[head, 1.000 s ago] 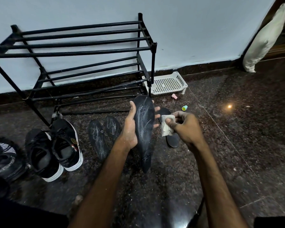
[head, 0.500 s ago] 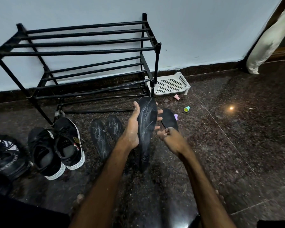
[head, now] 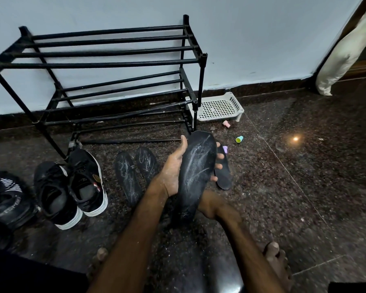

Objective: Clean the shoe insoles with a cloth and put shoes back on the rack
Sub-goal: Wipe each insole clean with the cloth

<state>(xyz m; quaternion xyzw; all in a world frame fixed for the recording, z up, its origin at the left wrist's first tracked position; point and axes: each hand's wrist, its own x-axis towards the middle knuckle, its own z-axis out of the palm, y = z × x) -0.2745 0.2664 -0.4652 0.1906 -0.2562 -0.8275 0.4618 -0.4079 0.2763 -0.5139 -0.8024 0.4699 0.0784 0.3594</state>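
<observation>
My left hand (head: pixel 172 176) grips a black insole (head: pixel 198 170), streaked with white dust, and holds it upright in front of me. My right hand (head: pixel 210 206) is at the insole's lower heel end, its fingers tucked behind it. The cloth it held a moment ago is hidden from view. Two more dusty insoles (head: pixel 128 178) (head: pixel 147 161) lie on the floor to the left, and another insole (head: pixel 223 176) lies behind the held one. A pair of black sneakers with white soles (head: pixel 72 191) stands below the empty black shoe rack (head: pixel 114 64).
More black shoes (head: pixel 6 197) sit at the far left. A white perforated tray (head: pixel 218 106) lies right of the rack, with small pink (head: pixel 226 124), teal (head: pixel 239 139) and purple (head: pixel 225 149) items near it. A pillow (head: pixel 344 53) leans at the right wall. My bare foot (head: pixel 277 263) rests on the dark floor.
My right hand has moved from beside the insole's middle down to its heel end, and the white cloth has gone out of sight. My left hand keeps holding the insole.
</observation>
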